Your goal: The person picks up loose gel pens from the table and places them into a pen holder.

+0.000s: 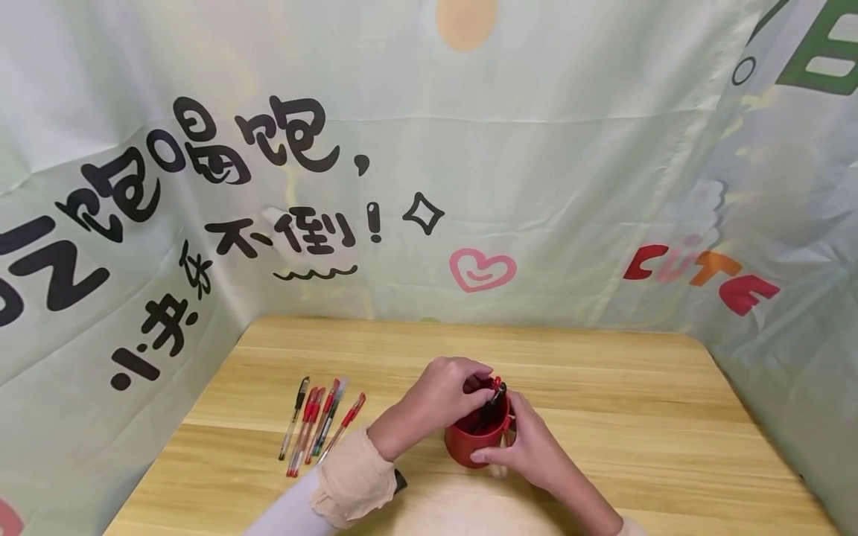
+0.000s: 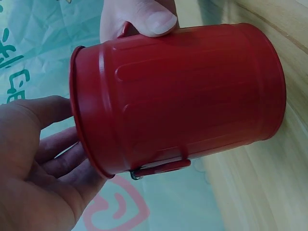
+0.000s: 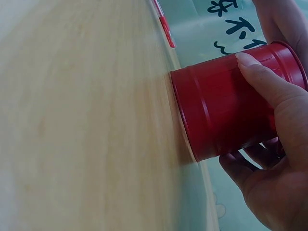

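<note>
A person's 2 bare hands meet at a red cup (image 1: pixel 462 449), which looks upright, mouth up, on the near part of a wooden table (image 1: pixel 623 394), right of centre. The right hand (image 1: pixel 534 441) grips the cup's side, thumb on the near wall and the other fingers curled round the far side. The left hand (image 1: pixel 444 388) reaches over the mouth with bent fingers, thumb apart from the rest, beside the tops of red and black pens (image 1: pixel 494 403) standing in the cup. Whether those fingers pinch a pen cannot be told, as the rim and the hand itself hide their tips.

The step seems to be handling pens at the cup's mouth. To do it well, the right hand should brace the cup against tipping, while the left takes a pen near its top and moves it along its own length, clear of the rim and its neighbours.

A small handle (image 2: pixel 166 168) juts from the cup's wall and could catch a finger. To the left, about 6 loose pens (image 1: pixel 312 411), mostly red-capped, lie side by side. The left cuff (image 1: pixel 355 476) is near them and could brush them. Printed cloth (image 1: pixel 570 186) hangs behind the table.
</note>
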Motion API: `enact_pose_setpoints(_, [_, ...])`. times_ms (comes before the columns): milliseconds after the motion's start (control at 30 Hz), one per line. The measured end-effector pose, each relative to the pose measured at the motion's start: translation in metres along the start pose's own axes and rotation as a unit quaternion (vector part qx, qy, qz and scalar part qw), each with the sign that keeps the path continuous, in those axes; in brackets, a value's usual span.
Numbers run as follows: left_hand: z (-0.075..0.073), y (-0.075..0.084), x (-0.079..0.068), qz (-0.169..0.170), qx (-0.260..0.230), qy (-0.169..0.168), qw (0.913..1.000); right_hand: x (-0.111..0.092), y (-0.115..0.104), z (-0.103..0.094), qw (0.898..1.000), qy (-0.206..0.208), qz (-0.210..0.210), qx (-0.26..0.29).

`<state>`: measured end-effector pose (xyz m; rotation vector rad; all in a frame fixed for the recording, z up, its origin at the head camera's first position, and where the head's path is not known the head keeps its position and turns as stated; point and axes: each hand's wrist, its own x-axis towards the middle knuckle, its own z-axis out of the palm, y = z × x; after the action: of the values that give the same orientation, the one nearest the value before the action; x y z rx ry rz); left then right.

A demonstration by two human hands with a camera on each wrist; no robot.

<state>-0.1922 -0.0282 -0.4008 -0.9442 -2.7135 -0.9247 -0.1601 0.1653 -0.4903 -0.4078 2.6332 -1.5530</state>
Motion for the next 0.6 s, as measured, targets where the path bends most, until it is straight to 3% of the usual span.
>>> enact_pose_setpoints(333, [-0.018,-0.002,-0.01,0.038,0.046,0.069,0.9958,0.0,0.0,0.001,1.0,-0.001,-0.008,0.015])
enact_pose_setpoints(600, [-0.031,-0.017,-0.018,0.013,0.062,0.084,0.9944,-0.001,-0.001,0.001,1.0,-0.001,0.005,0.016])
